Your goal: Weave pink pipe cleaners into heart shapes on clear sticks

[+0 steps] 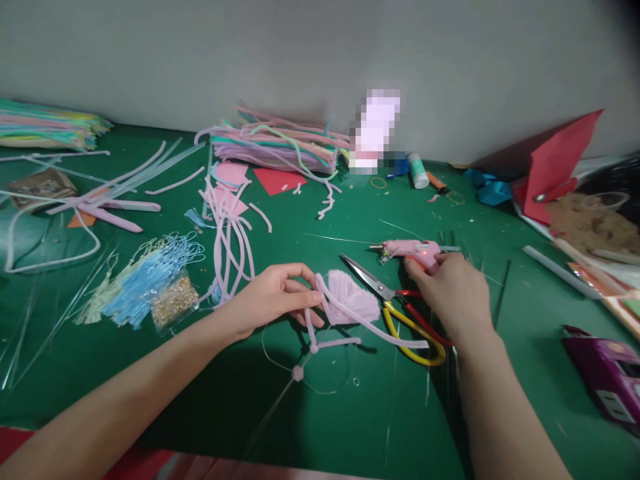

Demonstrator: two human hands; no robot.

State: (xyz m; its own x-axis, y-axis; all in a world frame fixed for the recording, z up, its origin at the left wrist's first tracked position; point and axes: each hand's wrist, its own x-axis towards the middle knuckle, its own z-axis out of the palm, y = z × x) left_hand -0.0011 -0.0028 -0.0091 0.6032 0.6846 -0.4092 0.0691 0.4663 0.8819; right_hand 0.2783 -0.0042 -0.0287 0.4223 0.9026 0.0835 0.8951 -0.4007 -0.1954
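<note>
My left hand [273, 297] pinches a pink pipe-cleaner piece [345, 308] with a fuzzy fan-shaped top and thin stems, held just above the green mat [350, 413]. My right hand [450, 290] is closed around the handle of a pink hot glue gun [407, 250], whose nozzle points left and which rests on the mat. Scissors [400, 310] with yellow and red handles lie open between the two hands, partly under my right hand. A thin clear wire loop [310, 377] lies below the pink piece.
Piles of pastel pipe cleaners [280, 143] lie at the back, loose pink stems [230, 247] and blue tassels [145, 280] on the left. Red paper [555, 163], a tray of brown material [595, 227] and a purple device [607, 377] sit on the right.
</note>
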